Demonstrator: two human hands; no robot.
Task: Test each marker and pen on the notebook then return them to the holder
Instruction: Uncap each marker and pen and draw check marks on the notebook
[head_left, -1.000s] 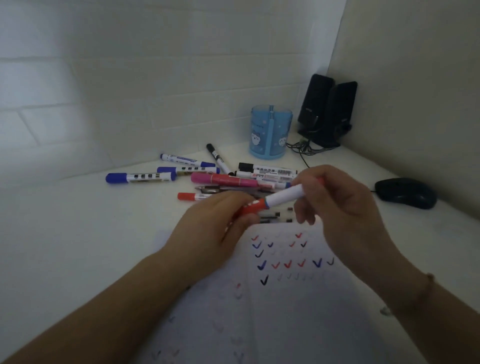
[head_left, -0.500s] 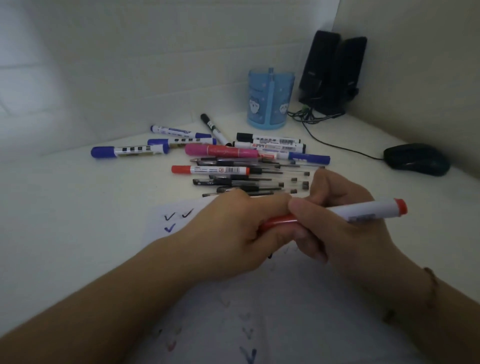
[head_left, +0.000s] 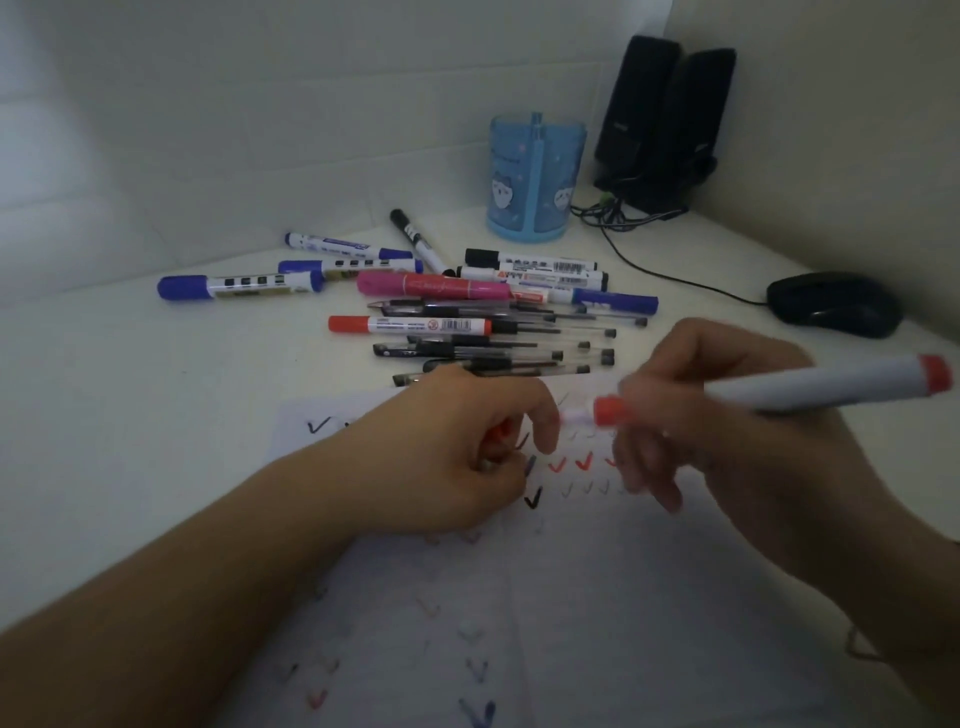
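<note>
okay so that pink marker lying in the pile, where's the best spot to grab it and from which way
Probably pinch the pink marker across the middle of its thick barrel, coming straight down from above. It lies flat, left to right, on top of the pile, so its upper side is exposed while pens crowd its near side and markers its far side.

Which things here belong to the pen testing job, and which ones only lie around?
Job: red marker in right hand; its cap in left hand; notebook; pile of pens and markers; blue holder.
Lying about: black speakers; mouse; cable.
</note>
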